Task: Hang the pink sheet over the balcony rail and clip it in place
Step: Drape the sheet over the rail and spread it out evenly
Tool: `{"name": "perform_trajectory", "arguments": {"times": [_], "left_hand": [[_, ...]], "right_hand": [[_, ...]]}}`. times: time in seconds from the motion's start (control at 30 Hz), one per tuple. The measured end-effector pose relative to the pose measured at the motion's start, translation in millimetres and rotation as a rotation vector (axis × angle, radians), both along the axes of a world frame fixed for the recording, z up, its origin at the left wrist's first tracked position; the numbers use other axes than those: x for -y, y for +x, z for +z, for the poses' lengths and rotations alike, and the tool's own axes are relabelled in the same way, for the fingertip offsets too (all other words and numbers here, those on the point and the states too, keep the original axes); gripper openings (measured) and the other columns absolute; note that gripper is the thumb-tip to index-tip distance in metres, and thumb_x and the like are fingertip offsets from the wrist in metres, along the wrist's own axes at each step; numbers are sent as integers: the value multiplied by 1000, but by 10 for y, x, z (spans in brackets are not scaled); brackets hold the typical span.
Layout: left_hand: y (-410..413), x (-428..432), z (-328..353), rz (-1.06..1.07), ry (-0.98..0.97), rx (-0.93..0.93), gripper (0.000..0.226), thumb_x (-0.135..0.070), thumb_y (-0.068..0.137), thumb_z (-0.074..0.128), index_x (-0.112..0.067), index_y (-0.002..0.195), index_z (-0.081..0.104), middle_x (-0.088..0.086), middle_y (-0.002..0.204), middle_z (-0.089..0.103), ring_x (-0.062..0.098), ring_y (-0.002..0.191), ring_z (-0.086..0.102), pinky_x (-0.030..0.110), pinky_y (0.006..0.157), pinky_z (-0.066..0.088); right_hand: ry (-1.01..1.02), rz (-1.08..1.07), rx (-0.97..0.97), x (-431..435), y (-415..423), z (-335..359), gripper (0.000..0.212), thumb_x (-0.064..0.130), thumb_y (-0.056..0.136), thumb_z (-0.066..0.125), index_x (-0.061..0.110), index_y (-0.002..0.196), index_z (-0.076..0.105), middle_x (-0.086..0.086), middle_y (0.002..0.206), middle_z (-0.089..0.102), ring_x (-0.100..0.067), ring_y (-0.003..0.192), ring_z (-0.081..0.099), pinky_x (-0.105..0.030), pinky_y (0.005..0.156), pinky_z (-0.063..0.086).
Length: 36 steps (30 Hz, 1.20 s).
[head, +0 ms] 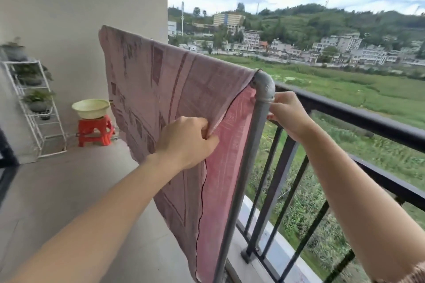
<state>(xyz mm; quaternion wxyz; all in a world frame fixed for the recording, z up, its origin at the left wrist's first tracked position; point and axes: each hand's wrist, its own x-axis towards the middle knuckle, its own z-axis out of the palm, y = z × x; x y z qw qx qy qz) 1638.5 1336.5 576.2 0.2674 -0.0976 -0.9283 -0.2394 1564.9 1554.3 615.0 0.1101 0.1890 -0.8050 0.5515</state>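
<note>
- The pink sheet (161, 89) hangs folded over a top bar that it covers. It runs from the wall side to the grey pipe elbow (264, 86) and drops well below your forearms.
- Its near layer faces you. A redder back layer shows in the gap beside the upright post (248, 156), with a dark hem line running down the near layer's edge.
- Your left hand (184, 142) pinches that near edge between thumb and curled fingers, about halfway down the cloth, pulling it slightly toward you.
- Your right hand (289, 117) is at the post just under the elbow, fingers curled against the pipe collar. The post hides the fingertips, so you cannot tell whether they grasp the pipe, the back layer or nothing.
- The post stands between your two hands and blocks the direct line from the right hand to the sheet's edge.
- The black balcony railing (356, 117) passes just behind the post and under your right forearm, its vertical bars dropping to the ledge.
- Behind the sheet, against the pale wall (80, 7), a red stool (95, 131) carries a pale yellow basin (90, 108). The cloth's left edge partly covers the stool's right side.
- Further left stands a white wire rack (51, 112) holding potted plants (38, 99), well apart from the sheet.
- The grey floor (69, 190) stretches under your left arm.
- Beyond the railing lie a green field (345, 92), a row of buildings (333, 50) and wooded hills under a cloudy sky.
</note>
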Motion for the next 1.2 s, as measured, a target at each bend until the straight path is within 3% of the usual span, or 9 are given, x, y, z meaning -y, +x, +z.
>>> {"name": "perform_trajectory", "arguments": {"times": [0.13, 0.27, 0.4, 0.53, 0.63, 0.77, 0.87, 1.03, 1.2], "left_hand": [[27, -237, 101, 69, -64, 4, 21, -28, 85, 57, -17, 98, 43, -4, 83, 49, 20, 71, 46, 25, 54, 28], [-20, -434, 276, 130, -89, -79, 37, -26, 91, 53, -11, 121, 38, -1, 78, 48, 20, 62, 46, 24, 48, 28], [-64, -553, 438, 153, -172, -159, 17, -25, 98, 41, -10, 96, 48, 8, 77, 57, 32, 73, 59, 31, 52, 29], [-20, -574, 427, 68, -51, -150, 28, -23, 95, 40, -13, 68, 41, 1, 64, 47, 29, 64, 45, 32, 56, 29], [42, -516, 353, 22, 38, -165, 40, -24, 93, 44, -20, 55, 32, -4, 51, 38, 23, 51, 37, 32, 47, 21], [174, -523, 227, -91, 45, -176, 46, -26, 92, 48, -20, 50, 31, -6, 44, 37, 11, 43, 36, 27, 43, 20], [195, -570, 90, -118, -4, -119, 43, -28, 92, 47, -23, 52, 32, -7, 47, 41, 17, 48, 42, 28, 48, 26], [140, -668, 3, -121, 9, -56, 34, -29, 89, 50, -20, 57, 41, 1, 58, 55, 24, 59, 51, 29, 53, 34], [113, -669, 56, -215, 102, 31, 31, -22, 84, 55, -9, 56, 51, 9, 56, 62, 28, 59, 61, 37, 58, 49]], "right_hand": [[122, -8, -40, -5, -9, -184, 19, 12, 81, 71, -3, 70, 72, -16, 63, 63, -16, 63, 50, -29, 61, 44], [327, 15, 15, -43, -46, -339, 17, 13, 75, 70, -2, 67, 69, -24, 62, 59, -18, 61, 46, -36, 61, 41], [361, -41, -44, -108, -38, -344, 20, 11, 81, 63, -4, 71, 70, -14, 65, 70, -19, 58, 53, -49, 60, 50], [214, -81, -96, -206, 61, -218, 35, 31, 89, 58, 3, 70, 70, -14, 67, 69, -23, 60, 54, -55, 64, 50], [19, -97, -193, -218, 160, -97, 38, 33, 93, 56, 8, 67, 67, -11, 63, 62, -20, 60, 49, -45, 59, 44], [-166, -157, -319, -266, 252, -61, 49, 33, 91, 55, -14, 77, 58, -36, 74, 56, -19, 64, 45, -33, 64, 36], [-54, -115, -282, -301, 299, -215, 50, 34, 86, 58, -14, 72, 57, -37, 72, 56, -18, 61, 46, -34, 62, 38], [161, -61, -218, -321, 407, -343, 26, 19, 86, 67, 1, 67, 63, -5, 60, 59, -4, 53, 46, -20, 58, 40], [210, -23, -177, -353, 411, -426, 21, 19, 79, 68, -1, 73, 67, -21, 75, 68, -14, 63, 55, -41, 62, 49]]}}
